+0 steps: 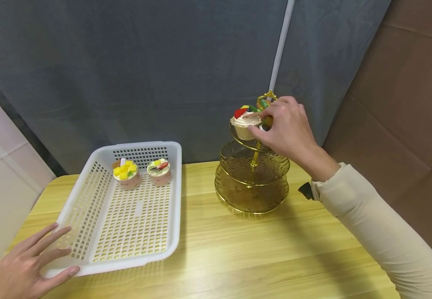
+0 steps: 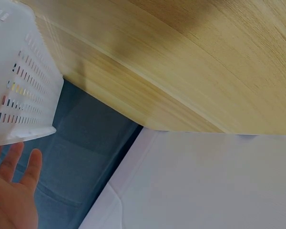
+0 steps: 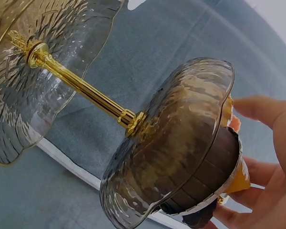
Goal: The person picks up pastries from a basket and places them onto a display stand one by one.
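Observation:
My right hand (image 1: 284, 124) is at the top tier of a three-tier gold-trimmed cake stand (image 1: 255, 178). Its thumb and fingers curl round a dark-cupped cupcake (image 3: 205, 171), which carries orange pieces and is mostly hidden by the hand in the head view. Beside it on that tier sits a cream-topped cupcake (image 1: 243, 126) with a red strawberry, close to the thumb. At the near left corner of a white plastic basket (image 1: 139, 261), my left hand (image 1: 25, 263) lies with spread fingers touching the rim. Inside stand a mango-topped cupcake (image 1: 127, 176) and a strawberry-topped cupcake (image 1: 159, 172).
The basket and stand share a light wooden table (image 1: 216, 257). A dark grey curtain (image 1: 126, 74) hangs behind, with a pale strip (image 1: 281, 45) running down it. Brown cloth (image 1: 406, 104) closes the right side, and a white panel (image 1: 6, 137) the left.

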A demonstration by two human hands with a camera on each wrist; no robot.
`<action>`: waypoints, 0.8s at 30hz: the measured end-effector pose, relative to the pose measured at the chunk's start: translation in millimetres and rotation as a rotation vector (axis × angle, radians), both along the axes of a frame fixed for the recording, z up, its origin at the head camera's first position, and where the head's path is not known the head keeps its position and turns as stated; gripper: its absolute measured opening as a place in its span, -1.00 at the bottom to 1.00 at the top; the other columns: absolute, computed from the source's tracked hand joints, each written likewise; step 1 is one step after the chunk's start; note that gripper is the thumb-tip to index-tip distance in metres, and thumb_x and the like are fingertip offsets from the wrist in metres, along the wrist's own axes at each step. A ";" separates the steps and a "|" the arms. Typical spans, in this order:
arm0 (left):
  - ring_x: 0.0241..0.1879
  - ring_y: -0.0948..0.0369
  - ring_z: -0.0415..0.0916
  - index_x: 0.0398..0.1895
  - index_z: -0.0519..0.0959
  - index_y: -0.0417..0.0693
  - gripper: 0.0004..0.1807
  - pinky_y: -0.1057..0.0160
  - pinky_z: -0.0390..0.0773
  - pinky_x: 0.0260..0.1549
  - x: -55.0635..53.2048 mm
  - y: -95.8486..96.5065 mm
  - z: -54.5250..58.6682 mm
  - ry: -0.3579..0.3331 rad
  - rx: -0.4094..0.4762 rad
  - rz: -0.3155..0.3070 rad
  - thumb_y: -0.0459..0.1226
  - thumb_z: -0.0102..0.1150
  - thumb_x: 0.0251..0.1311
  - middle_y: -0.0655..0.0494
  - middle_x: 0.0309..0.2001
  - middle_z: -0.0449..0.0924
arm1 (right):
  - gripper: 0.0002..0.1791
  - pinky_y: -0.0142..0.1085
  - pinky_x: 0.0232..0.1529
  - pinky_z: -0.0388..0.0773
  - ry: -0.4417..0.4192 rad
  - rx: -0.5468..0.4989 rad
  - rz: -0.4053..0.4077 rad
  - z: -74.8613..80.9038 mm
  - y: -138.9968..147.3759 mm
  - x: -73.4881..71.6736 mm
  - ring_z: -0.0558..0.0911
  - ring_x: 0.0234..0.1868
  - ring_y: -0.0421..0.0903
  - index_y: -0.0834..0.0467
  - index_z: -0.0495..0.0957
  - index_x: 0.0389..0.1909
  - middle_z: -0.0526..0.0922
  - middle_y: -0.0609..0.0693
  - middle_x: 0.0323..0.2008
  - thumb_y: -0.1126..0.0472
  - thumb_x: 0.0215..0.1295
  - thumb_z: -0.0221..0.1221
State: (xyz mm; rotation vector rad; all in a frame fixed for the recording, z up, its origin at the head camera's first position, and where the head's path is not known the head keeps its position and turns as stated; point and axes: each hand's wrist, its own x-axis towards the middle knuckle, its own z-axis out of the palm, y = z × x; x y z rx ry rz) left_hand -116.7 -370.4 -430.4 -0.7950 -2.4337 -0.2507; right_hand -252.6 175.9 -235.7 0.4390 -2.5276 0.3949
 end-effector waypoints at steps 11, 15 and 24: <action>0.48 0.51 -0.17 -0.53 0.68 -0.03 -0.26 0.58 -0.20 0.33 2.3 0.8 1.8 -0.010 -0.013 0.008 0.48 0.21 -0.12 0.07 0.17 0.51 | -0.60 0.15 0.26 0.17 0.092 -0.103 0.015 8.1 1.7 7.6 0.42 0.28 0.10 0.20 0.72 -0.24 0.73 0.08 -0.19 -0.08 0.16 0.31; 0.48 0.50 -0.17 -0.53 0.67 -0.03 -0.25 0.58 -0.20 0.33 1.9 0.0 1.8 -0.008 -0.012 -0.001 0.49 0.17 -0.09 0.07 0.16 0.51 | -0.55 0.11 0.26 0.21 0.141 -0.156 0.070 17.0 2.0 9.5 0.45 0.27 0.06 0.22 0.68 -0.11 0.73 0.09 -0.15 -0.06 0.14 0.37; 0.48 0.50 -0.19 -0.53 0.67 -0.02 -0.24 0.58 -0.22 0.33 2.1 -0.8 0.7 -0.025 -0.010 0.015 0.50 0.15 -0.09 0.09 0.17 0.49 | -0.28 -0.05 0.39 0.10 0.097 -0.223 0.098 29.4 -5.0 8.2 0.37 0.35 -0.06 0.08 0.53 0.26 0.68 0.02 0.02 -0.14 0.10 0.39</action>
